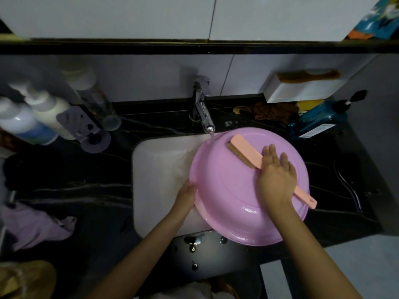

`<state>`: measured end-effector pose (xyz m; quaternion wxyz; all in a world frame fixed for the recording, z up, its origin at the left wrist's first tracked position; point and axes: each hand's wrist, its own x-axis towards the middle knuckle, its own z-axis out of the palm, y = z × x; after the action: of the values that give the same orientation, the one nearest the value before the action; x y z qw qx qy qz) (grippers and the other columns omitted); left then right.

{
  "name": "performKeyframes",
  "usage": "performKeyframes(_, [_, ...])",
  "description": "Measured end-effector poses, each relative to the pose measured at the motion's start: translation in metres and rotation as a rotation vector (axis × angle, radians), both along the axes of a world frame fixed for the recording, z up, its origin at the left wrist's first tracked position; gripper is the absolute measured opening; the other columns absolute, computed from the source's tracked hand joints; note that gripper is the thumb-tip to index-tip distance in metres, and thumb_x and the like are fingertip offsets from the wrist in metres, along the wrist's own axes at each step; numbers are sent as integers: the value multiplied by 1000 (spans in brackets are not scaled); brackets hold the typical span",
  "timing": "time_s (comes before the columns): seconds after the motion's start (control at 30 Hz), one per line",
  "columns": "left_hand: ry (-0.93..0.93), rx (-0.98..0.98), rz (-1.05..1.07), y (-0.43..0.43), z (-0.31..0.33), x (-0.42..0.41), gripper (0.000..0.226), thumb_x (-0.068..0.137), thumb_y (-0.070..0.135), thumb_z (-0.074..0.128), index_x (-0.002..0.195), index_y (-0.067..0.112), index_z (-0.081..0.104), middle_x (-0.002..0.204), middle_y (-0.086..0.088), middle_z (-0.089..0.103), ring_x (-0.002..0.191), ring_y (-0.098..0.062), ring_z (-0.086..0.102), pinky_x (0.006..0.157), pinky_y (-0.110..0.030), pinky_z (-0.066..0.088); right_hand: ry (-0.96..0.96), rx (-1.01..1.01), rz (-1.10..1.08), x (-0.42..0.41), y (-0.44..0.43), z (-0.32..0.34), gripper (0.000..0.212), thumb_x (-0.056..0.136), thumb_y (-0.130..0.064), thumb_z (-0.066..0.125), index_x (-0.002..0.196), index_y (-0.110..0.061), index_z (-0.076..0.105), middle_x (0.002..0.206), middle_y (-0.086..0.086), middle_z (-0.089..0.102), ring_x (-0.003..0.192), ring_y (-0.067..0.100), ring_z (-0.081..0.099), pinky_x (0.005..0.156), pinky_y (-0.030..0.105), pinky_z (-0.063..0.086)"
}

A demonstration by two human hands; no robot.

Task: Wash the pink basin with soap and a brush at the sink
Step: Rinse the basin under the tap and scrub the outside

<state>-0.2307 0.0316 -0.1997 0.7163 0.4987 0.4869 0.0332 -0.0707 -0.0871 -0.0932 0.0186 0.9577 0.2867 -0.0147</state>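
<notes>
Basin (237, 201) looks light, stiff, wet and slippery; left hand (185, 197) grips its rim, the surest hold; right hand (277, 175) presses brush (246, 151) flat-fingered onto it.

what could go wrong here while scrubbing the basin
The tap runs onto the edge of the upturned pink basin, so water may sheet off onto the counter, already spotted with drops. Only the left hand holds the rim; hard pushes from the right hand on the brush could tip it.
</notes>
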Motion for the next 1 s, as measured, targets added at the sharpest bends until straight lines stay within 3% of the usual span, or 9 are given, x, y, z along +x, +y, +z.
performKeyframes(0.1, [-108, -78, 14, -1, 13, 10, 33, 97, 31, 39, 124, 29, 58, 116, 5, 66, 105, -14, 61, 83, -34, 52, 23, -92, -57, 1, -7, 6, 54, 88, -7, 50, 140, 1, 39, 147, 18, 37, 127, 44, 40, 98, 48, 38])
performKeyframes(0.23, [-140, -139, 125, 27, 20, 50, 31, 92, 27, 42, 100, 14, 69, 99, -5, 69, 90, -22, 62, 72, -30, 47, 32, -98, -55, 6, -15, 14, 56, 90, -8, 47, 144, -5, 34, 151, 14, 32, 134, 35, 34, 100, 45, 34])
performKeyframes(0.4, [-176, -245, 151, 49, 18, 79, 43, 96, 27, 29, 66, 16, 57, 60, 1, 61, 61, -15, 54, 56, -24, 43, -47, -15, 71, 9, -1, 6, 54, 81, -1, 57, 135, -4, 50, 141, 15, 48, 128, 39, 45, 101, 49, 36])
performKeyframes(0.47, [-122, -214, 111, 50, 9, 83, 47, 98, 28, 31, 62, 14, 59, 65, -1, 64, 66, -16, 55, 60, -26, 41, -64, -13, 72, 7, 8, 4, 52, 78, -2, 60, 130, -1, 55, 136, 16, 53, 122, 40, 49, 97, 50, 39])
performKeyframes(0.6, [-153, 157, -42, 54, 2, 92, 27, 93, 24, 45, 78, 23, 67, 100, -7, 68, 94, -21, 61, 84, -33, 43, -64, 26, 38, 3, 8, 0, 51, 78, 2, 58, 130, 1, 54, 135, 19, 52, 122, 42, 49, 97, 51, 39])
performKeyframes(0.67, [-284, 280, -206, 52, 16, 98, 29, 97, 19, 42, 115, 22, 65, 127, 0, 58, 115, -13, 52, 103, -34, 38, -50, 51, 6, 2, 3, -3, 52, 79, 3, 57, 131, 2, 52, 137, 20, 50, 124, 43, 47, 99, 53, 38])
performKeyframes(0.73, [-349, 357, -306, 53, 32, 107, 39, 99, 10, 39, 137, 14, 48, 140, 2, 46, 130, -10, 39, 112, -28, 26, -45, 73, -3, 1, 0, -5, 51, 81, 4, 52, 132, 4, 50, 137, 21, 49, 125, 45, 46, 100, 54, 38])
performKeyframes(0.9, [-332, -60, -30, 47, 30, 97, 23, 97, 25, 46, 95, 21, 69, 90, 6, 72, 93, -17, 62, 83, -25, 50, -36, 24, -3, 0, 4, -1, 51, 86, -1, 39, 137, 3, 44, 143, 20, 43, 129, 44, 41, 104, 52, 34])
performKeyframes(1.0, [-339, -57, 144, 19, 13, 75, 28, 94, 35, 49, 111, 23, 68, 113, -1, 69, 110, -20, 61, 100, -39, 45, -64, 41, -10, 0, 9, -4, 50, 83, -2, 41, 132, 6, 50, 136, 24, 49, 122, 49, 47, 98, 55, 39])
